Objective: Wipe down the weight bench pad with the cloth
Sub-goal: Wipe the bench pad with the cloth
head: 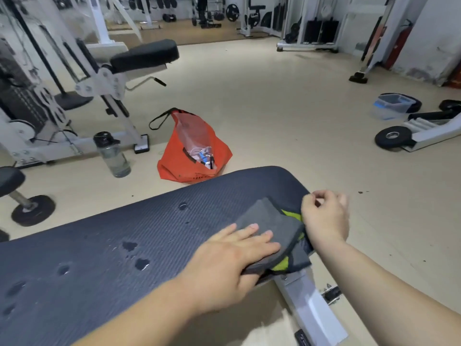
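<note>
The scene is lit by soft, diffuse light; only faint shadows are cast on the floor (274, 108). Lines are bent toward the edges by wide-angle distortion. Slight motion blur is shown on the right hand (324, 216); distant equipment (321, 31) is rendered soft

- bench pad (124, 233): dark, matt covering, finely ribbed all over; the few wet spots on it shine.
- cloth (269, 228), under my left hand (232, 260): soft grey fabric, matt, with a bright yellow-green panel.
- bench frame (309, 303): smooth white-painted metal, slight sheen.
- water bottle (112, 156): clear plastic, dark cap.
- orange bag (189, 166): thin, creased, matt material.
- floor (274, 108): smooth beige, low sheen.
</note>
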